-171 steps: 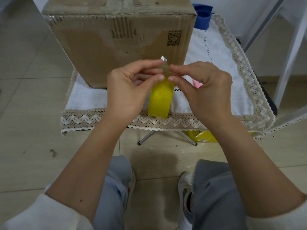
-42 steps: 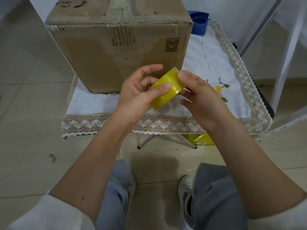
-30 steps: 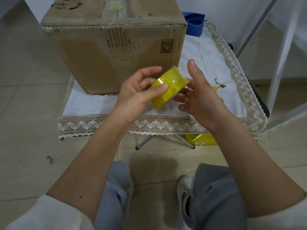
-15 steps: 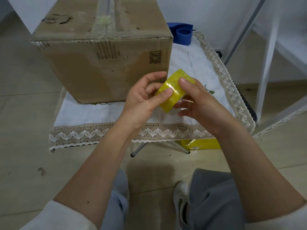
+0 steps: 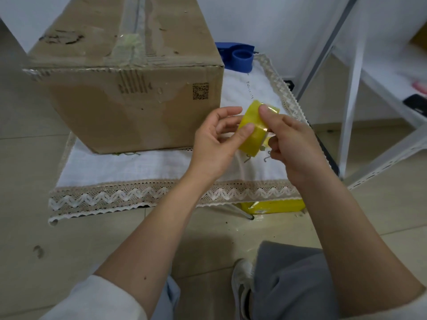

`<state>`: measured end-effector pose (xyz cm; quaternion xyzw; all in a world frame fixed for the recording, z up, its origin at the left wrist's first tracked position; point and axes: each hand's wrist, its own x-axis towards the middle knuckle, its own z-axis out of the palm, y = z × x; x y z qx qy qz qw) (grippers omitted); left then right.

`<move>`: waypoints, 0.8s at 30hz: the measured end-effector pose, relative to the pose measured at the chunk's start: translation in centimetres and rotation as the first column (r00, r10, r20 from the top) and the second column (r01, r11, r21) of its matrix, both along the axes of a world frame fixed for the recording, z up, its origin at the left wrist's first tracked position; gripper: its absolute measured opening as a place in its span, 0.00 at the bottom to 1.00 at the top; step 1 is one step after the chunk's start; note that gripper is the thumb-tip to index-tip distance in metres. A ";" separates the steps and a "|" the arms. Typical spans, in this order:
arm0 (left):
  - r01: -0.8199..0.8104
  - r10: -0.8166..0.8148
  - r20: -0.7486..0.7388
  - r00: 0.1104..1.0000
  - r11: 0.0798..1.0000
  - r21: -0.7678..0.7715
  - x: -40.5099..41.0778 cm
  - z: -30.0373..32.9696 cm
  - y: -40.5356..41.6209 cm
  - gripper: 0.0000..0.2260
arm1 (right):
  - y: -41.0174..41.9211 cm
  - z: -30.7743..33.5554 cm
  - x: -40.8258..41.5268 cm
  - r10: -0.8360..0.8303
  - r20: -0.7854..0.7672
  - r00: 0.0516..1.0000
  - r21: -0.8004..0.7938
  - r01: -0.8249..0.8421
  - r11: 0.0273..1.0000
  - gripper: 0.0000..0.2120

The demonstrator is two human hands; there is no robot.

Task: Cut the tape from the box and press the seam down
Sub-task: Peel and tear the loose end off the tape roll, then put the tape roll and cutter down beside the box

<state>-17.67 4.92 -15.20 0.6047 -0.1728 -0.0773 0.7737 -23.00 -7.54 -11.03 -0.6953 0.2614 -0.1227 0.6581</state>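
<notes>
A large brown cardboard box stands on a small table covered by a white lace-edged cloth. Clear tape runs along the seam on the box top. In front of the box's right corner I hold a yellow tape roll in the air. My left hand grips the roll, thumb on its outer face. My right hand touches the roll from the right, thumb pressing its upper rim and fingers curled at its side.
A blue tape dispenser sits on the table behind the box. A yellow packet lies on the floor under the table's front edge. A white metal rack stands at the right. My knees and a shoe are below.
The view has shifted, so the box sits further left and shows more of its top. My right thumb has moved up onto the roll's upper rim; the left hand keeps its grip.
</notes>
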 end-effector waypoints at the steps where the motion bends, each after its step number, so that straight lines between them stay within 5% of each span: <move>1: -0.026 0.027 -0.018 0.999 0.999 0.019 0.1 0.0 -0.1 0.13 | -0.4 0.2 0.3 0.002 0.022 1.000 -0.036 -0.001 0.999 0.15; 7: -0.131 0.126 0.038 0.991 0.905 0.405 0.2 -1.1 0.6 0.08 | -4.5 0.0 5.7 0.007 0.021 1.000 -0.349 0.001 0.937 0.05; 11: -0.099 0.028 0.116 0.993 0.735 0.671 -0.1 -1.6 1.0 0.09 | -6.8 -0.8 11.3 0.030 -0.076 0.997 -0.571 -0.068 0.818 0.13; 18: -0.108 -0.028 0.162 0.986 0.632 0.767 0.2 -1.7 1.2 0.13 | -5.8 -3.4 15.4 0.090 -0.344 0.935 -0.817 -0.345 0.462 0.19; 24: -0.127 -0.033 0.184 0.982 0.607 0.784 0.3 -2.0 1.3 0.14 | -5.2 -4.1 15.8 0.077 -0.379 0.922 -0.859 -0.382 0.342 0.22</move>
